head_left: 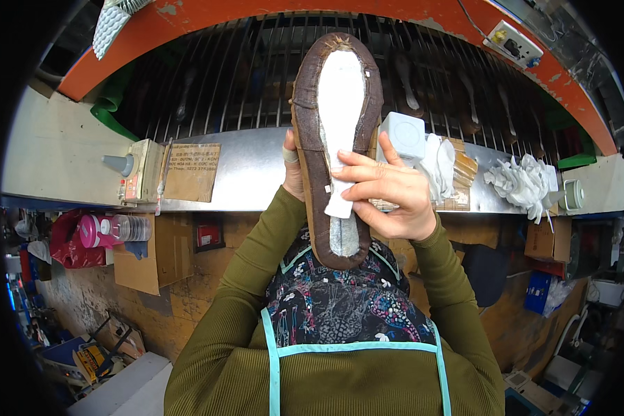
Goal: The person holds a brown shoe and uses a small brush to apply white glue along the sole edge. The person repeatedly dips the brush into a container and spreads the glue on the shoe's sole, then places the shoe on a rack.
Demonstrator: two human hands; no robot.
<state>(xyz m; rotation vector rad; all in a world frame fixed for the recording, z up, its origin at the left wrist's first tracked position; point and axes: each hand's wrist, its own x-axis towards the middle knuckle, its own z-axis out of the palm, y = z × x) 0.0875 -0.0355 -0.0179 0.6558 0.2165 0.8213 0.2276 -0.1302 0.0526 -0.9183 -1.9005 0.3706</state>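
Up at chest height, centre of view, you hold a brown shoe upper (310, 139) sole-side toward you, toe pointing away, with its white insole board (340, 90) showing. Your left hand (293, 170) grips the shoe's left edge from behind; only the thumb and part of the palm show, and there's a pale band on one finger. Your right hand (388, 191) sits over the shoe's right side near the waist, fingers together and pinching a small white strip (340, 201) flat against the insole. The shoe's heel end is just above your patterned apron (347, 305) with its light blue trim.

Beyond the shoe: a metal desk (249, 166) running left to right. On it, far left, a beige box with a grey cone nozzle (121, 164) and a cardboard label piece (192, 172) beside it. Right of the shoe, a white cube-shaped box (402, 135), partly behind your right hand. Further right, a pile of crumpled white paper (523, 182). Behind the desk, a dark wire rack (243, 69) under an orange curved frame (208, 21). Low left, a pink-capped bottle (111, 229).
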